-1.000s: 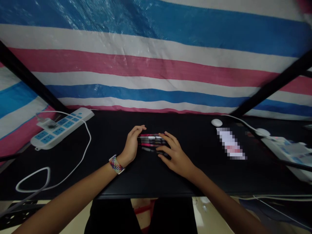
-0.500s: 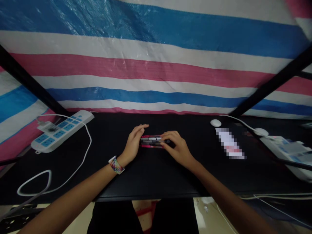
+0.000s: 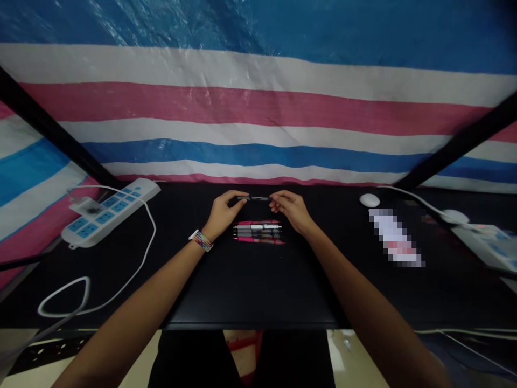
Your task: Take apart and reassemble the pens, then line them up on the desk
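Observation:
A dark pen (image 3: 259, 199) lies level between my two hands near the back of the black desk. My left hand (image 3: 224, 211), with a colourful woven band at its wrist, pinches the pen's left end between thumb and fingers. At the other end, the fingers of my right hand (image 3: 291, 209) close on the tip. Just in front of my hands, several pens (image 3: 257, 227) rest side by side in a row, among them red ones, a white one and grey ones. Neither hand touches that row.
A white power strip (image 3: 111, 213) with blue sockets and a looping white cable (image 3: 151, 237) occupies the left side. To the right are a white mouse (image 3: 369, 200), a blurred-out paper (image 3: 393, 237) and another power strip (image 3: 487, 242). A striped tarpaulin (image 3: 258, 102) hangs behind the desk (image 3: 250, 291).
Both hands have moved from the row of pens toward the back of the desk, and a dark pen is now held between them. The row is uncovered. The view has shifted slightly.

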`<state>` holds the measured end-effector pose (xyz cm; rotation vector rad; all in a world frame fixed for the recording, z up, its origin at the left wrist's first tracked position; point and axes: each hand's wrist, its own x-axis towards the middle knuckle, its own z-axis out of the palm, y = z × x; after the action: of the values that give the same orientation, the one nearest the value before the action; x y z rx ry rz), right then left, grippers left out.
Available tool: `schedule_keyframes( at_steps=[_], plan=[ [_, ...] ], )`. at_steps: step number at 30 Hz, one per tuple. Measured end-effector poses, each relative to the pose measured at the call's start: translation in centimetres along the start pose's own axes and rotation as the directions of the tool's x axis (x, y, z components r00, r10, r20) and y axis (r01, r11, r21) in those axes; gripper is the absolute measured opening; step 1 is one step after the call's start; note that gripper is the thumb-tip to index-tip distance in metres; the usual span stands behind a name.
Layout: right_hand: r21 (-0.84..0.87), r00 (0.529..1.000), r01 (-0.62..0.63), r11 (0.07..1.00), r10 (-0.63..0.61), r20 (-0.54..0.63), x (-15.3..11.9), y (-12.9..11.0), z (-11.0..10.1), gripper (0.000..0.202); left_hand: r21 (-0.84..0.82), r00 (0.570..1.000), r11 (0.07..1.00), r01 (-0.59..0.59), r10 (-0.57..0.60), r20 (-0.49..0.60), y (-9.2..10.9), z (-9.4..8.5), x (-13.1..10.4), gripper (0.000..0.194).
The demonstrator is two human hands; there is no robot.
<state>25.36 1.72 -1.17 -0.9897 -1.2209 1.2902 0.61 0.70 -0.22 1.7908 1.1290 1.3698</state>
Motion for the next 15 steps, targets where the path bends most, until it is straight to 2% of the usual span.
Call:
schedule_keyframes(
  at_steps=[5,10,15],
  plan=[
    [0.065,1.0,-0.011,0.998,0.01,0.012,0.1,0.6,-0.7,0.032,0.03,1.0,0.999,-0.03,0.03,0.009,0.6,-0.1,0.0,0.017],
    [0.061,1.0,-0.007,0.998,0.007,-0.004,0.3,0.8,-0.6,0.032,0.041,0.999,0.999,-0.033,0.032,0.019,0.2,-0.1,0.1,0.019],
    [0.028,1.0,0.005,1.0,-0.005,-0.005,0.3,0.8,-0.4,0.042,0.065,0.997,0.996,0.068,-0.069,0.018,-0.5,-0.1,0.0,0.032]
  ],
)
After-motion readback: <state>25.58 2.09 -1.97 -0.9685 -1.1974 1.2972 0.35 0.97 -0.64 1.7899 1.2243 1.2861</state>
